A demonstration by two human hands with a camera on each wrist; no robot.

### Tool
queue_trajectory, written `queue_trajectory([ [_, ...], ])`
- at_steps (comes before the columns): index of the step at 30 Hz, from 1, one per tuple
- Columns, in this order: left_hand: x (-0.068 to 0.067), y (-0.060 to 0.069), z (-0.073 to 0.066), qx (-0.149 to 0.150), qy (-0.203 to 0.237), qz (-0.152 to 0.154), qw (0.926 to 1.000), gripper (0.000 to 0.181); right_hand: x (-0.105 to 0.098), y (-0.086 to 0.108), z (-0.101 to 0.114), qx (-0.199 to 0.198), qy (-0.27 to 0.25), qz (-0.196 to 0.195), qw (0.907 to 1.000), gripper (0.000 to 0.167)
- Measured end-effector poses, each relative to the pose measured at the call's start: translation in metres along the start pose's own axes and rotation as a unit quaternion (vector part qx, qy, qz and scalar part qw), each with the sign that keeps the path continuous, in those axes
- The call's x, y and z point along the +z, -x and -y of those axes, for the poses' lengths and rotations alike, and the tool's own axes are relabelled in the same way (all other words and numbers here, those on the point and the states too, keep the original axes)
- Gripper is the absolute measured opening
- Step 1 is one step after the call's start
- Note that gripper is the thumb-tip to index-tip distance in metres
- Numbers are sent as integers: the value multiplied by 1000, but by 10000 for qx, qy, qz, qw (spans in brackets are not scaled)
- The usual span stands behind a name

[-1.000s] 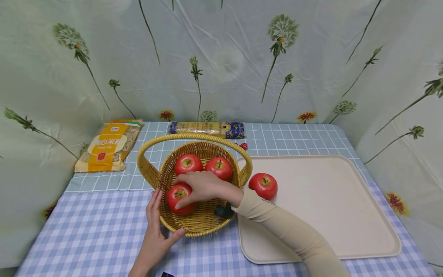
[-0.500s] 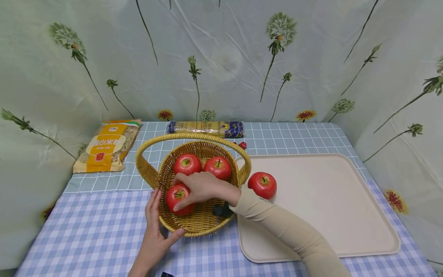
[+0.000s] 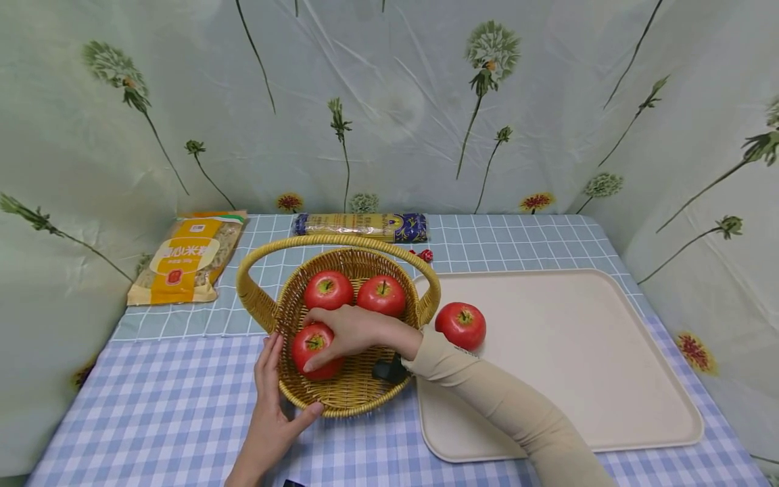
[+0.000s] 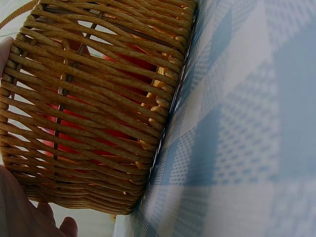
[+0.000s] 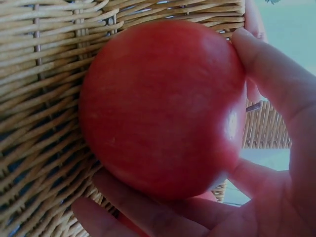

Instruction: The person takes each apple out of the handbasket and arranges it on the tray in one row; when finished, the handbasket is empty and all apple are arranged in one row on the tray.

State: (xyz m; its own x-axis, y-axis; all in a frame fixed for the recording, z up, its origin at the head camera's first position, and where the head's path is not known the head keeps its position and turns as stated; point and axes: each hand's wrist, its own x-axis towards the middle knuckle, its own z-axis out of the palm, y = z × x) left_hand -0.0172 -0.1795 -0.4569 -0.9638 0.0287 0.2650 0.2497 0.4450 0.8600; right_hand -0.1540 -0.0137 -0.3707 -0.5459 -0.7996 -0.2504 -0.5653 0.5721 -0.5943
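Inside a round wicker basket (image 3: 347, 399) with a tall arched handle, my right hand (image 3: 353, 330) grips the front-left red apple (image 3: 312, 343). Thumb and fingers lie around its sides; in the right wrist view this apple (image 5: 163, 108) is close to the woven wall. Two more red apples, one at back left (image 3: 328, 289) and one at back right (image 3: 381, 295), sit behind it. My left hand (image 3: 270, 399) rests against the basket's left outer side, fingers extended, thumb at the front rim. Through the weave in the left wrist view, red patches show.
Right of the basket lies a beige tray (image 3: 566, 358) with another red apple (image 3: 460, 326) on its left part. A yellow food bag (image 3: 185, 260) lies at back left, and a long blue-and-gold packet (image 3: 360, 228) behind the basket. A small red item (image 3: 424, 256) lies behind the handle.
The scene shifts very slightly left as the head view moves. Both hands, the basket and the apples keep their places relative to each other.
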Motion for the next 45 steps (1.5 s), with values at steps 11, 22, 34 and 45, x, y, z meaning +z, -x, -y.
queue_trajectory([
  [11,0,1,3,-18,72,-6,10000,113,3,1,-5,81,-442,-42,9990,61],
  [22,1,1,2,-44,103,-36,9999,112,4,3,-7,178,-343,-264,9989,57],
  [34,2,1,0,-111,112,-78,9998,112,-6,15,0,122,-288,-517,9982,58],
  [45,1,1,-1,-129,119,-54,9998,113,-7,31,5,166,-529,-1091,9925,66],
])
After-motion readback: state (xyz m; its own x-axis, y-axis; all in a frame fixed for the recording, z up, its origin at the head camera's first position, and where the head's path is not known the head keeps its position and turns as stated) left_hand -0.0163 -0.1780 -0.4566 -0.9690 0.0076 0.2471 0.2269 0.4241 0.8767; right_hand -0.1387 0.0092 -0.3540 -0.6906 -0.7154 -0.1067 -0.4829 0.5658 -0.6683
